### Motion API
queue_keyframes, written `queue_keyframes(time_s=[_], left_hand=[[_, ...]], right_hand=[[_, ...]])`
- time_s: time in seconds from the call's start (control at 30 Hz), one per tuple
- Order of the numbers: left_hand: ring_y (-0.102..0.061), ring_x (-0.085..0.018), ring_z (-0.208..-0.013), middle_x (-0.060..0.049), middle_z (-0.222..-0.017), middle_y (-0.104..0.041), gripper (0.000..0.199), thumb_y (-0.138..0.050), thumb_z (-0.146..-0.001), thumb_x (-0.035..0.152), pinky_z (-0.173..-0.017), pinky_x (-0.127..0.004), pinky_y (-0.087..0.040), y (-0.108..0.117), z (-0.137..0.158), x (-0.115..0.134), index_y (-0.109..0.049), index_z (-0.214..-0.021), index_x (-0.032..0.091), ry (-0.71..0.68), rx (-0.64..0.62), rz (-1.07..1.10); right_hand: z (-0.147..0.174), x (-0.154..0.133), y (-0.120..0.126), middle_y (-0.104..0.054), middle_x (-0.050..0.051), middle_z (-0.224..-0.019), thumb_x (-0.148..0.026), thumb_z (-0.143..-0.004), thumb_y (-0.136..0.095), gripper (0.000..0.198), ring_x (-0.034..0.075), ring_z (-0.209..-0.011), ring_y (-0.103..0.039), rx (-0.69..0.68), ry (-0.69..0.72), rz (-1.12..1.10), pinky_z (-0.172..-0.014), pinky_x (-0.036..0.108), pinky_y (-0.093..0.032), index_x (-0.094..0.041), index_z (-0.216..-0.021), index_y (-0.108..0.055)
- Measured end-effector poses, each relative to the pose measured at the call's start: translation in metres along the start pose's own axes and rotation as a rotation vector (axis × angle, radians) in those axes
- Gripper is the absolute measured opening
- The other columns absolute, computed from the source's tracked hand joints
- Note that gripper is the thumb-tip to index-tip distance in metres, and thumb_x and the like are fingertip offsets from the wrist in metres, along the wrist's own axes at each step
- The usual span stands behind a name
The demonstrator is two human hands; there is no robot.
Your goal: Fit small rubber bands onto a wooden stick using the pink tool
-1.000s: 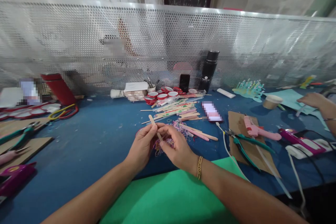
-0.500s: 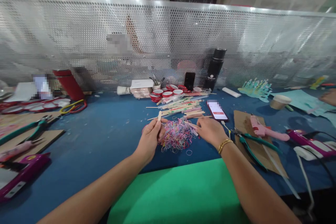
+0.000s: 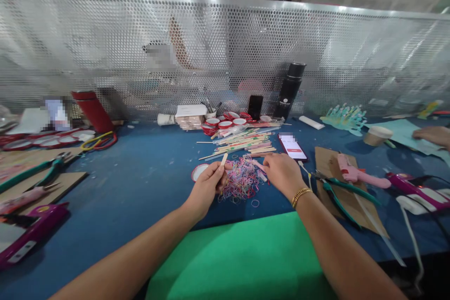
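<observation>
My left hand (image 3: 207, 186) is closed around a wooden craft stick (image 3: 224, 160), whose upper end sticks out above the thumb. The hand is at the left edge of a loose pile of coloured rubber bands (image 3: 240, 180). On the pile's right side is my right hand (image 3: 283, 173), fingers pinched at a small pinkish strip (image 3: 259, 165) that I cannot make out clearly. A red-rimmed tape roll (image 3: 198, 172) lies partly behind my left hand. More wooden sticks (image 3: 242, 142), some wrapped in colour, are scattered just beyond the pile.
A phone (image 3: 292, 146) lies right of the sticks. Pliers (image 3: 342, 201) and a pink glue gun (image 3: 351, 171) rest on cardboard at right. Several tape rolls (image 3: 225, 124) and a black bottle (image 3: 290, 90) stand behind. Green sheet (image 3: 242, 258) is in front. Another person's hand (image 3: 432, 136) is far right.
My left hand has moved slightly right with the craft stick, which now leans right, and the tape roll behind it shows more. My right hand stays beside the pile; the strip there looks pinker.
</observation>
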State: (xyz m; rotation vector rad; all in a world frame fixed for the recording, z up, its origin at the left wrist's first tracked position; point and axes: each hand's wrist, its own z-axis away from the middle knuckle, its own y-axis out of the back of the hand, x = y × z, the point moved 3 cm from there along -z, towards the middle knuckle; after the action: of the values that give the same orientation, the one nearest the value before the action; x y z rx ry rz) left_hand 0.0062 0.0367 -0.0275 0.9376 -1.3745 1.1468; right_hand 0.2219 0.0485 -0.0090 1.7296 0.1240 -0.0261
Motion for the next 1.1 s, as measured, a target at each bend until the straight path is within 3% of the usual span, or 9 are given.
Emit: queue_keyframes(time_s=[0.13, 0.27, 0.4, 0.63, 0.8, 0.93, 1.03, 1.1], left_hand=[[-0.035, -0.007, -0.050, 0.005, -0.060, -0.043, 0.033, -0.058, -0.085, 0.049, -0.047, -0.019, -0.023, -0.003, 0.003, 0.001, -0.060, -0.094, 0.017, -0.008, -0.025, -0.029], [-0.034, -0.007, -0.049, 0.005, -0.059, -0.043, 0.032, -0.057, -0.086, 0.048, -0.047, -0.019, -0.023, -0.004, 0.004, 0.002, -0.059, -0.095, 0.017, -0.019, -0.030, -0.028], [-0.035, -0.007, -0.049, 0.005, -0.060, -0.044, 0.032, -0.058, -0.085, 0.048, -0.046, -0.020, -0.023, -0.005, 0.004, 0.003, -0.058, -0.095, 0.017, -0.024, -0.027, -0.011], [-0.035, -0.008, -0.051, 0.005, -0.061, -0.044, 0.033, -0.060, -0.084, 0.046, -0.047, -0.020, -0.023, -0.004, 0.002, 0.004, -0.059, -0.099, 0.018, -0.014, -0.037, 0.070], [-0.038, -0.009, -0.053, 0.003, -0.064, -0.046, 0.029, -0.061, -0.082, 0.042, -0.049, -0.020, -0.027, -0.003, 0.003, 0.006, -0.061, -0.098, 0.018, -0.037, -0.016, 0.075], [-0.038, -0.009, -0.056, 0.003, -0.063, -0.047, 0.024, -0.067, -0.077, 0.038, -0.052, -0.022, -0.029, 0.001, 0.003, 0.008, -0.065, -0.090, 0.018, -0.083, 0.067, -0.051], [-0.040, -0.012, -0.059, 0.003, -0.063, -0.048, 0.031, -0.072, -0.075, 0.038, -0.057, -0.023, -0.030, 0.004, 0.002, 0.013, -0.070, -0.100, 0.020, -0.163, 0.118, -0.204], [-0.041, -0.013, -0.061, 0.002, -0.066, -0.051, 0.040, -0.074, -0.074, 0.040, -0.059, -0.024, -0.030, 0.006, 0.003, 0.019, -0.070, -0.109, 0.023, -0.225, 0.129, -0.323]], right_hand=[[0.001, -0.005, -0.001, -0.074, 0.006, -0.095, -0.023, -0.090, -0.053, 0.021, 0.020, -0.089, -0.066, -0.070, 0.043, -0.110, -0.075, 0.028, -0.043, -0.022, -0.088, -0.074], [-0.011, 0.001, -0.002, -0.072, 0.008, -0.107, -0.019, -0.094, -0.044, 0.030, 0.021, -0.100, -0.063, 0.052, 0.021, -0.123, -0.086, 0.029, -0.042, -0.021, -0.103, -0.073], [-0.028, 0.007, -0.013, -0.064, 0.013, -0.125, -0.015, -0.093, -0.045, 0.037, 0.024, -0.109, -0.057, 0.065, 0.004, -0.040, -0.093, 0.034, -0.040, -0.020, -0.123, -0.065], [-0.032, 0.008, -0.022, -0.069, 0.013, -0.105, -0.024, -0.090, -0.054, 0.020, 0.029, -0.106, -0.054, 0.032, -0.019, 0.069, -0.088, 0.041, -0.039, -0.020, -0.096, -0.072], [-0.029, 0.014, -0.015, -0.070, 0.014, -0.106, -0.020, -0.093, -0.048, 0.022, 0.028, -0.105, -0.057, 0.068, -0.062, 0.032, -0.086, 0.040, -0.039, -0.017, -0.098, -0.069], [-0.019, 0.017, 0.001, -0.072, 0.011, -0.098, -0.023, -0.094, -0.049, 0.021, 0.025, -0.094, -0.064, 0.137, -0.061, -0.190, -0.082, 0.035, -0.043, -0.018, -0.103, -0.067], [-0.008, 0.006, 0.013, -0.072, 0.008, -0.104, -0.026, -0.094, -0.051, 0.022, 0.020, -0.094, -0.065, 0.168, 0.152, -0.555, -0.081, 0.030, -0.047, -0.020, -0.107, -0.066], [-0.001, -0.005, 0.018, -0.072, 0.007, -0.104, -0.029, -0.093, -0.053, 0.020, 0.019, -0.095, -0.066, 0.107, 0.288, -0.742, -0.083, 0.030, -0.049, -0.020, -0.102, -0.069]])
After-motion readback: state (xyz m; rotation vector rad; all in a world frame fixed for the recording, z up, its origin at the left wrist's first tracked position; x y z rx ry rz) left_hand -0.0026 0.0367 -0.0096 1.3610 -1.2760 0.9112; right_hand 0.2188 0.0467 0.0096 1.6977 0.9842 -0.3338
